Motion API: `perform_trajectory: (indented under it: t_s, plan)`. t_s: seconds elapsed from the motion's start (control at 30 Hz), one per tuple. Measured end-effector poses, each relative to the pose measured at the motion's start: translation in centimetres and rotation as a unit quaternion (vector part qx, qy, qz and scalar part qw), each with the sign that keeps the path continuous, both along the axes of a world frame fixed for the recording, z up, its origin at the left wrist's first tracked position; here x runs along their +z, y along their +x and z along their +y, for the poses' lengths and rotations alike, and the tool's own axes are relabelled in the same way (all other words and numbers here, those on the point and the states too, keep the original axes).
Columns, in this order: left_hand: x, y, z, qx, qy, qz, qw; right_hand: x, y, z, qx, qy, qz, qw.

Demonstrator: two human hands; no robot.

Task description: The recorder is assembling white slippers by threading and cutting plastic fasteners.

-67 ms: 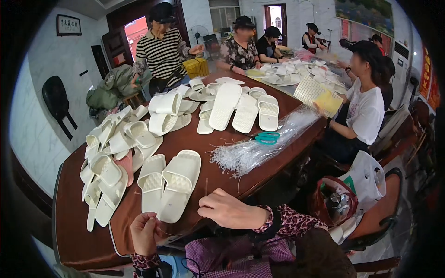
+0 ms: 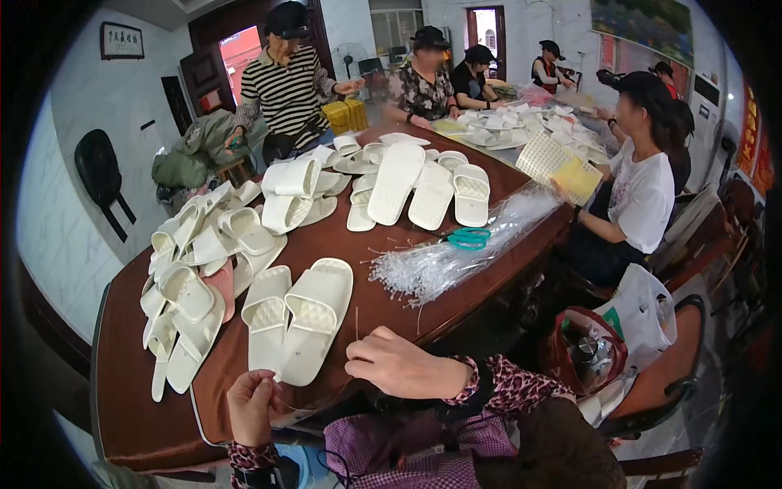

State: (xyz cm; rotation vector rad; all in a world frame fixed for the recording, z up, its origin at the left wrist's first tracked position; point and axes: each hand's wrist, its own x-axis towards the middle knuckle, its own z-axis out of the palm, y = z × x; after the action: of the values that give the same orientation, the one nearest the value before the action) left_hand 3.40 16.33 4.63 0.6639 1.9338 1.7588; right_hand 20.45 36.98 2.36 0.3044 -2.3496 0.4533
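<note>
A pair of cream slippers (image 2: 314, 314) lies side by side at the near edge of the table, open toes pointing away from me. My left hand (image 2: 252, 403) is closed, thumb and forefinger pinching a small whitish end of a thin clear plastic strand right by the heels. My right hand (image 2: 399, 364) is closed too, just right of the slippers and apart from them. A fine strand (image 2: 357, 323) sticks up from its fingers. Below the heels, a faint line of strand runs between both hands. Its exact path is hard to make out.
Slippers are heaped at the left (image 2: 191, 285) and mid-table (image 2: 399, 183). A bundle of clear plastic strands (image 2: 440, 261), topped by teal-handled scissors (image 2: 470, 238), lies to the right. Several people work around the brown table (image 2: 130, 391). Bags (image 2: 590, 346) rest on a chair at right.
The hands and slippers keep nearly the same arrangement. The strand at my right hand has shifted slightly left, and the whole view has moved a little.
</note>
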Motion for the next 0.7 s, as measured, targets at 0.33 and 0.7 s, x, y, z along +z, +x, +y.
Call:
perform_trajectory:
  t_s: [0.33, 0.7]
  plan:
    - [0.6, -0.2, -2.9, -0.170, -0.056, 0.077, 0.981, 1.2, 0.6, -1.6, 0.015, 0.014, 0.005, 1.000]
    - [1.4, -1.2, -3.0, -0.231, -0.116, 0.225, 0.939, 2.1, 1.3, -1.5, -0.016, 0.023, -0.004, 1.000]
